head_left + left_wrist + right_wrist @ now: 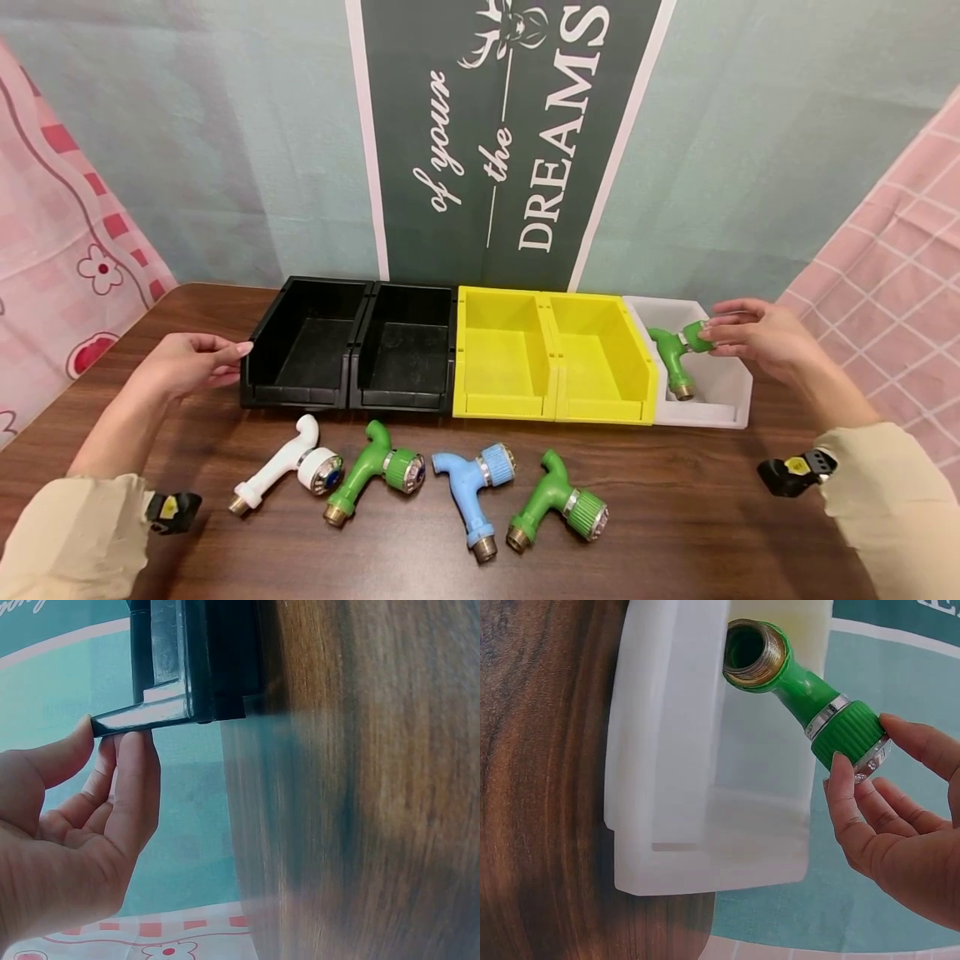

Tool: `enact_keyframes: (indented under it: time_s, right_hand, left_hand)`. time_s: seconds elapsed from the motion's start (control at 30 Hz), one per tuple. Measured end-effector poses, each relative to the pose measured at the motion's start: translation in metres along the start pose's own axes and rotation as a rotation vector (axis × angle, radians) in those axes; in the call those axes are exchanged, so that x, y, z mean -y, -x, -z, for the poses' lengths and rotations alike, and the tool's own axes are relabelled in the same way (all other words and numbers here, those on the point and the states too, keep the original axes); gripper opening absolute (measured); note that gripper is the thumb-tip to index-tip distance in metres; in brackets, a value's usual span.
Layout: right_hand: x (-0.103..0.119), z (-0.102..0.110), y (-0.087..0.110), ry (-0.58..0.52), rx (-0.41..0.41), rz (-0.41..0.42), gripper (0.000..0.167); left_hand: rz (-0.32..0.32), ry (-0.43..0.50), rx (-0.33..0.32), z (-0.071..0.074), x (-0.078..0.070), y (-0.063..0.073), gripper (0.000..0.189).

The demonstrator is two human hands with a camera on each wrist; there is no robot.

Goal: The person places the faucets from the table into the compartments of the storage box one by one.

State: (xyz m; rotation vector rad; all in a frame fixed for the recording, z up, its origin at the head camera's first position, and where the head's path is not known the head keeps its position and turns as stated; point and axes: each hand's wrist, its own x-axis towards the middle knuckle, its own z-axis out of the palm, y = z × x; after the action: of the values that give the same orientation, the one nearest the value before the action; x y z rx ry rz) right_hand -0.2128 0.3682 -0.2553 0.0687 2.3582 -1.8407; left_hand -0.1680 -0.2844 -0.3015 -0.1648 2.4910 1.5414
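Note:
My left hand [193, 364] pinches the left side rim of the outermost black bin [300, 394]; in the left wrist view the thumb lies at the wall's edge, with fingers [132, 780] against its outer face. At the far right, my right hand [765, 337] holds a green tap [672, 360] by its ribbed knob [849, 733], between thumb and fingers. This tap is at the white bin [738, 400], its brass threaded end pointing down toward the bin's front. On the table in front of the bins lie a white tap [277, 468], two other green taps [365, 473] and a blue tap [465, 492].
A second black bin [401, 398] and two yellow bins [504, 406] stand side by side between the outer bins, on the brown wooden table [675, 542]. Behind them hangs a teal cloth [262, 125] with lettering; pink patterned cloths [911, 250] hang at both sides.

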Motion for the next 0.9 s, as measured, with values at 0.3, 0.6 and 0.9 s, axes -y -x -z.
enact_keyframes:
  time_s: [0.3,0.6,0.9]
  right_hand:
    - [-0.004,-0.012,-0.003,0.314,-0.030,-0.019,0.082]
    - [-0.010,-0.018,-0.007,0.430,-0.021,-0.028,0.077]
    - [-0.014,-0.022,-0.009,0.477,-0.015,-0.030,0.072]
  left_hand:
    - [-0.006,-0.003,-0.018,-0.001,-0.001,0.001,0.038]
    - [-0.005,-0.005,-0.014,-0.002,-0.003,0.003,0.041]
    - [-0.011,0.022,-0.007,0.002,0.005,-0.004,0.040]
